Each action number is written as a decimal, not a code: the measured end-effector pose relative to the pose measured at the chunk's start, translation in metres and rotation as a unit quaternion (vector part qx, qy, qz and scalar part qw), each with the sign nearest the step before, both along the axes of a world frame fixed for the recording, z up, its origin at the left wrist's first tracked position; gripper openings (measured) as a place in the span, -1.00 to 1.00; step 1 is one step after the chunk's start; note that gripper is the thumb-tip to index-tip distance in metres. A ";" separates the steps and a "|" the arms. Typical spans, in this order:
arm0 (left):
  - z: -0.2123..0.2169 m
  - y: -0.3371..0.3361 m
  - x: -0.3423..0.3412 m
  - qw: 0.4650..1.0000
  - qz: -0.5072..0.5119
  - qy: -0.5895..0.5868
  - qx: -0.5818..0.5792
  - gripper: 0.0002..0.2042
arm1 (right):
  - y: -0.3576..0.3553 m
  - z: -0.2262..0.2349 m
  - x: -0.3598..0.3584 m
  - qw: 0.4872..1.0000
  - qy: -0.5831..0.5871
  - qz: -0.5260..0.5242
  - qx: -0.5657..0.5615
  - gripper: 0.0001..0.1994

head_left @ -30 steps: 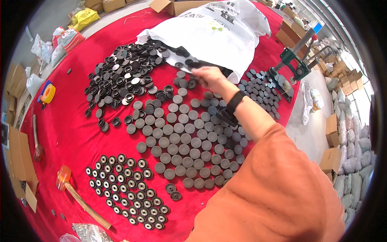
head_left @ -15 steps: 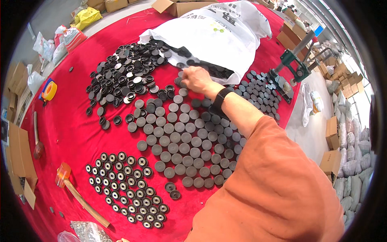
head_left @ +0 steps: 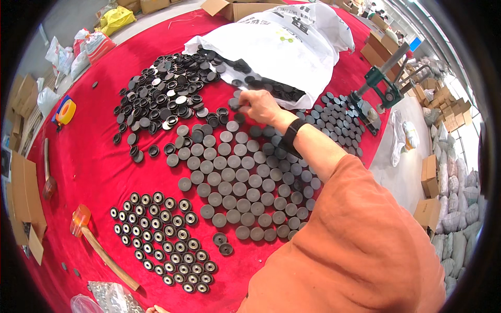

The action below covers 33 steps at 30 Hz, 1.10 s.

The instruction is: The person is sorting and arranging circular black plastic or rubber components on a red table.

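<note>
Head view: a bench [head_left: 94, 172] draped in red cloth carries several sorted groups of small black round parts. Toward the far edge, a loose heap of black caps [head_left: 167, 96] spills from the mouth of a white sack [head_left: 282, 44] lying on its side, which seems to serve as the supply. In the middle of the bench lie flat grey-black discs [head_left: 235, 177], set face down in close rows, touching or nearly so, probably so they can be counted or picked up in order. Near the front edge, towards the left, a separate block of ringed caps [head_left: 164, 235] with pale centres is laid out in neat diagonal lines; two stray caps [head_left: 223, 244] sit just beside it. Another patch of discs [head_left: 334, 122] lies by a green hand press [head_left: 378, 94] at the right edge. An orange-headed mallet [head_left: 91, 235] lies near the front left corner, and a yellow tape roll [head_left: 65, 111] near the left edge.

The right hand [head_left: 258, 106], with a dark wristband and orange sleeve, reaches out over the far end of the disc rows, just beside the sack's mouth. Its fingers are curled and pinched together around a small dark cap [head_left: 235, 103] at the fingertips, not spread flat. The left hand is barely visible at the bottom edge; I cannot tell its state.
</note>
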<state>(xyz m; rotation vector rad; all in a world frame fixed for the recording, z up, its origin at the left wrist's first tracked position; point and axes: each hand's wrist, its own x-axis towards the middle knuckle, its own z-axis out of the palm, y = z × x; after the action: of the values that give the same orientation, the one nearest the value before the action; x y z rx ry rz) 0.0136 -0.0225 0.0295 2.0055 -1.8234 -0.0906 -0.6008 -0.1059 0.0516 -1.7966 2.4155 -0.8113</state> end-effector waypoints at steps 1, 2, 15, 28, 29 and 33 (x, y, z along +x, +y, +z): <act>0.003 -0.001 -0.003 1.000 0.006 0.001 0.012 -0.78 | 0.000 -0.001 0.003 1.000 -0.003 -0.002 -0.029 -0.83; 0.005 -0.002 -0.005 1.000 0.012 0.002 0.024 -0.77 | -0.003 -0.002 0.006 1.000 -0.004 -0.001 -0.029 -0.83; 0.004 -0.001 -0.003 1.000 0.010 0.004 0.009 -0.77 | -0.042 -0.001 0.021 0.999 -0.011 -0.038 -0.026 -0.87; -0.003 -0.003 0.000 1.000 0.001 0.003 0.005 -0.79 | -0.023 -0.012 0.044 0.995 0.014 0.087 0.055 -0.72; -0.003 -0.003 -0.002 1.000 0.002 0.006 0.001 -0.78 | -0.019 -0.011 0.042 0.994 -0.040 0.077 0.062 -0.73; -0.003 -0.002 0.001 1.000 0.000 0.006 -0.005 -0.78 | -0.001 0.014 0.036 0.853 -0.519 -0.049 0.027 -0.80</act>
<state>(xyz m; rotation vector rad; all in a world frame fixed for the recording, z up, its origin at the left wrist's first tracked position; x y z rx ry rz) 0.0147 -0.0245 0.0270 1.9953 -1.8132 -0.0930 -0.5652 -0.1068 0.0657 -0.7987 1.7322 -1.2587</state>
